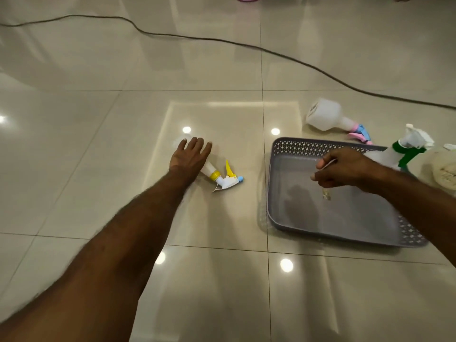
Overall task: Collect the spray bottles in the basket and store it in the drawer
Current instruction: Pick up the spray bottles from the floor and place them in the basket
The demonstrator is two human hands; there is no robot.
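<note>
- Left hand [191, 156] is stretched out over the yellow-trigger spray bottle [217, 175], which lies on its side on the floor [98, 144], nozzle pointing right.
- The left fingers [197, 144] are straight and spread, laid across the bottle's body; nothing curled round it, so the hand reads as released, resting on top.
- The bottle's clear body is mostly hidden under that palm; only the yellow collar, the trigger and the blue nozzle tip stick out to the right.
- Over to the right, the grey basket [308, 146] sits flat on the floor, with perforated walls, well apart from the yellow bottle.
- Right hand [343, 170] hangs above the basket, fingers curled, pinching a thin pale strip between thumb and forefinger.
- A small scrap [327, 195] shows just below that hand, over the basket's bottom; I cannot tell whether it lies there or dangles.
- The green-trigger spray bottle [404, 149] shows just behind the right wrist at the basket's far right corner; whether the hand holds it, I cannot tell.
- Beyond the basket, a pink-trigger spray bottle [328, 117] lies on its side on the floor, near the far rim but not touching it.
- A dark cable [222, 40] snakes across the tiles at the back.
- A pale, rounded object [444, 169] peeks in at the right edge.
</note>
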